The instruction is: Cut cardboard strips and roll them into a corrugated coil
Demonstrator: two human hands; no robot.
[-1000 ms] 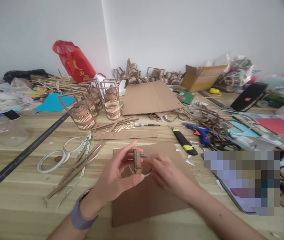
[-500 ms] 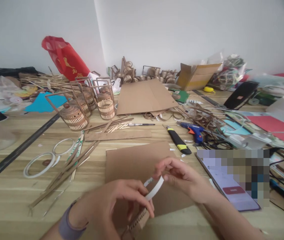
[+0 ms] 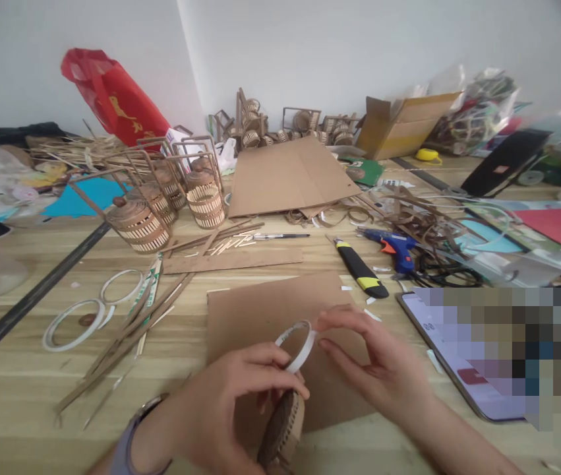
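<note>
My left hand [image 3: 225, 402] is closed around a small round brown cardboard piece [image 3: 285, 429] with a ridged, toothed edge. Between the fingers of that hand a thin roll of white tape [image 3: 302, 356] also stands up, with dark print inside its ring. My right hand [image 3: 374, 363] is just right of the roll, thumb and forefinger apart, the fingertips close to its rim; whether they touch it I cannot tell. Below both hands lies a flat cardboard sheet [image 3: 245, 310].
Beyond the sheet lie a black-and-yellow utility knife [image 3: 359, 267] and a blue glue gun [image 3: 396, 249]. A phone [image 3: 438, 343] lies to the right. At left are white tape rolls [image 3: 75, 326], brown strips [image 3: 126, 336] and small lidded baskets [image 3: 139, 224]. A large cardboard sheet [image 3: 290, 175] lies behind.
My right fingers have come off the tape's rim and opened slightly. The ring now shows more fully, and the round cardboard piece has turned to show more of its face. The view has shifted slightly.
</note>
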